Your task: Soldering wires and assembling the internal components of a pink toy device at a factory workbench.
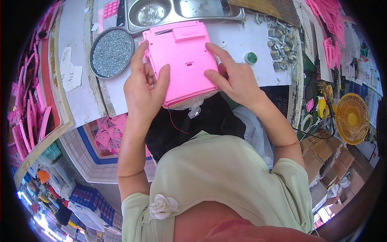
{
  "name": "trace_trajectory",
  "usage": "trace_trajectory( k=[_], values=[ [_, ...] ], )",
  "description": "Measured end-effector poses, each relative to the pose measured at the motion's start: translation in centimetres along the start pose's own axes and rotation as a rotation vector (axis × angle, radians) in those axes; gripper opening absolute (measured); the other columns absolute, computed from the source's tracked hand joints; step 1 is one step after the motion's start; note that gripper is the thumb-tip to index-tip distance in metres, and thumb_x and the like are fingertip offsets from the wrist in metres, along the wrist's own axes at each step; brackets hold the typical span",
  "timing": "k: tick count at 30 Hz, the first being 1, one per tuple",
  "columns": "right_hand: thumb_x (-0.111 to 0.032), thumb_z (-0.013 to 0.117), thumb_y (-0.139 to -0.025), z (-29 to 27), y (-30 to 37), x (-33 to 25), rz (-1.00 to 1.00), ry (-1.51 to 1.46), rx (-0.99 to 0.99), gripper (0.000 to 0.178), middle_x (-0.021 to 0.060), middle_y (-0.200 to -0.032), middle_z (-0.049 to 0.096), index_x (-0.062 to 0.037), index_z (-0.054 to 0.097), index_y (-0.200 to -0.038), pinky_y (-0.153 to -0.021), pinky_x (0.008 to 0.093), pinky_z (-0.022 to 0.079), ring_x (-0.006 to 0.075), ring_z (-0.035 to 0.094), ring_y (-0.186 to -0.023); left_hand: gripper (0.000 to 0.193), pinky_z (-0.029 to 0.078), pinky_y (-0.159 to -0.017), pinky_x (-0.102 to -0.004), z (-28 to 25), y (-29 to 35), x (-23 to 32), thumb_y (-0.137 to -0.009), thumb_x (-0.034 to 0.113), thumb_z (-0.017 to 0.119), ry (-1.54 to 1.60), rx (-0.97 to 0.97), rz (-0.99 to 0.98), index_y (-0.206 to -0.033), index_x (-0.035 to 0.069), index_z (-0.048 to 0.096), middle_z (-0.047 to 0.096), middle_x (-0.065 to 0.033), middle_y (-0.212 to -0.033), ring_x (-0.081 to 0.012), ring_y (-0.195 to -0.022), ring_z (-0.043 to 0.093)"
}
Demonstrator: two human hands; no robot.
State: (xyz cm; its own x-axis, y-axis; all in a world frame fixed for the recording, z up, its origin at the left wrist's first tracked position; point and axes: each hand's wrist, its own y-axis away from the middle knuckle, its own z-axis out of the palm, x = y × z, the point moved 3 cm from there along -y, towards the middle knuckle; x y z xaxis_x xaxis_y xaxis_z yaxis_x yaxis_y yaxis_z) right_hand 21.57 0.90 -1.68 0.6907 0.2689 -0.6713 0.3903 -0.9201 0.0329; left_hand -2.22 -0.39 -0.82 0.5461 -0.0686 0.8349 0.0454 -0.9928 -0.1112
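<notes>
A flat pink plastic casing (182, 53) is at the table's near edge, its face up, with screw holes, a small rectangular slot and a raised block at its far end. My left hand (142, 85) grips its left side, thumb on the face and fingers along the edge. On the right side, my right hand (238, 77) holds it with the thumb on top and the index finger near the far right corner. A thin red wire (174, 122) hangs from the near end. Clear plastic wrap (195, 109) shows beneath that end.
A round bowl of small screws (111, 53) stands left of the casing. Behind it lies a steel tray (177, 21) with compartments. Small metal parts (282, 42) and a green-topped round item (250, 58) are to the right. A basket (90, 151) of pink parts sits below left.
</notes>
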Motion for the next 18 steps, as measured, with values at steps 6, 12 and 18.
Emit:
trace_trajectory(
  k=[6,12,18],
  values=[
    [-0.029,0.075,-0.092,0.0,-0.6,0.2,-0.181,-0.047,0.092,0.056,0.0110,-0.064,0.062,-0.0112,0.059,-0.142,-0.055,0.0369,0.047,0.0268,0.061,-0.055,0.065,0.040,-0.052,-0.0261,-0.3,0.8,-1.3,-0.091,0.014,0.076,-0.001,0.013,-0.049,-0.148,0.000,0.046,0.047,-0.0001,-0.063,-0.0100,-0.054,0.047],
    [-0.022,0.079,-0.089,-0.6,-1.3,-0.2,-0.265,-0.002,0.017,0.058,0.0102,-0.066,0.062,-0.0118,0.061,-0.143,-0.055,0.0334,0.046,0.0217,0.060,-0.054,0.053,0.042,-0.052,-0.0292,0.0,2.7,-0.6,-0.091,0.014,0.077,-0.164,0.110,0.002,-0.137,-0.003,0.058,0.051,-0.0024,-0.061,-0.0130,-0.053,0.051],
    [-0.022,0.076,-0.092,-0.7,-1.7,-1.0,-0.242,0.046,-0.075,0.056,0.0152,-0.070,0.065,-0.0135,0.060,-0.145,-0.058,0.0373,0.050,0.0262,0.065,-0.058,0.046,0.045,-0.051,-0.0334,0.0,4.8,-1.5,-0.092,0.012,0.075,-0.080,0.051,-0.077,-0.133,-0.006,0.064,0.053,-0.0066,-0.060,-0.0177,-0.050,0.053]
  ],
)
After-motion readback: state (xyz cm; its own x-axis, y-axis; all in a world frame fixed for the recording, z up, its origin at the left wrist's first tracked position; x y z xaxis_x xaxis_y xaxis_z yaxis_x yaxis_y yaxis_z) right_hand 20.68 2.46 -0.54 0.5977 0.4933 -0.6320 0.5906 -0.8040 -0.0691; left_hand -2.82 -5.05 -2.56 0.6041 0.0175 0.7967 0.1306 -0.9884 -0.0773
